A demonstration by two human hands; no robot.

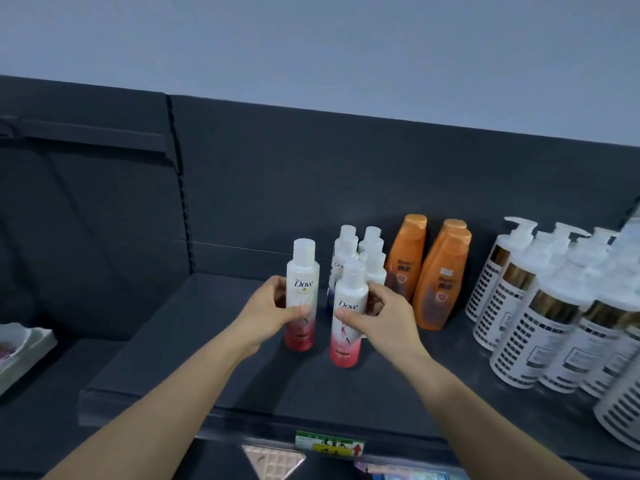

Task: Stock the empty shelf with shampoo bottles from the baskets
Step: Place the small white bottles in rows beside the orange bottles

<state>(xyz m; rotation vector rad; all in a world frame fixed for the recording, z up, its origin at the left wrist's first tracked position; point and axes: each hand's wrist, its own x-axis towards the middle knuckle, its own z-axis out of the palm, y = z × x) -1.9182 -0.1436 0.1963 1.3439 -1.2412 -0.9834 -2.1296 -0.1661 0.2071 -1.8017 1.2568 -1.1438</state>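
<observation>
Two white-and-red Dove shampoo bottles stand upright on the dark shelf [180, 372]. My left hand [272, 308] is wrapped around the left Dove bottle [302, 271] at mid-height. The right Dove bottle [348, 341], a little nearer to me, is gripped at its middle by my right hand [377, 317]. Just behind them stand several white Dove bottles with dark bases [360, 251] in two rows.
Orange shampoo bottles [440, 278] stand to the right of the Dove rows, and several white pump bottles [540, 306] crowd the shelf's right end. A price label [329, 443] hangs on the shelf's front edge. A white packet [17, 344] lies on the lower left shelf.
</observation>
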